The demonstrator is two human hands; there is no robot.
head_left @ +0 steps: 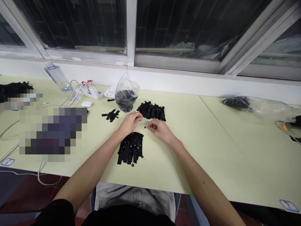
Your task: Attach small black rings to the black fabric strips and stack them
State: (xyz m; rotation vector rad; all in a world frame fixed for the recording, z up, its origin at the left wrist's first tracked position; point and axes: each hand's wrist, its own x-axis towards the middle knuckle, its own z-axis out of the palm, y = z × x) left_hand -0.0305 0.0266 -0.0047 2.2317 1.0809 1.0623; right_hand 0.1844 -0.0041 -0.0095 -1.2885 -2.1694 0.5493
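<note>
My left hand point(130, 121) is over the table with its fingers pinched. Across a small gap, my right hand point(160, 129) is also closed in a pinch. Whatever either hand holds is too small to make out. A small black ring point(145, 127) lies beside the right fingertips. Behind both hands sits a heap of short black fabric strips point(152, 110). A second pile of black strips point(130, 149) with small white marks lies in front of my left hand, a black washer-like ring point(132, 165) at its near edge. Several loose strips point(111, 115) are to the left.
A clear plastic bag point(127, 94) of black pieces stands behind my left hand. Farther left are a tilted water bottle point(60, 80), a power strip point(92, 92), a white earbud case point(87, 104), cables and a blurred-out object point(55, 131). Another plastic bag point(263, 108) lies right.
</note>
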